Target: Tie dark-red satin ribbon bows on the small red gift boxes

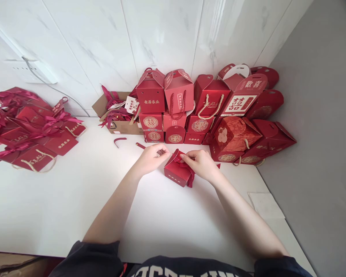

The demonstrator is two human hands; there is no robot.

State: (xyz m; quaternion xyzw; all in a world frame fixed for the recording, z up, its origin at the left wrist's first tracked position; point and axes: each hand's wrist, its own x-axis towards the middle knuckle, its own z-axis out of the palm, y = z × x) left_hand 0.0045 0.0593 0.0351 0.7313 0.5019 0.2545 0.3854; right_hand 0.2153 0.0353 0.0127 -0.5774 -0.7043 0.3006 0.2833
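A small red gift box [177,173] with gold lettering stands on the white table [75,200] in front of me. A dark red ribbon [180,158] runs across its top. My left hand [151,157] pinches one end of the ribbon at the box's upper left. My right hand [200,162] pinches the ribbon at the box's upper right, fingers closed on it. Both forearms reach in from the near edge.
Finished red boxes [210,111] are stacked against the tiled wall behind. A cardboard box [118,111] of ribbons sits at back centre-left. Flat red boxes with ribbons [34,130] lie piled at the left. Loose ribbon pieces [119,141] lie near the stack. A white sheet [265,205] rests at the right edge.
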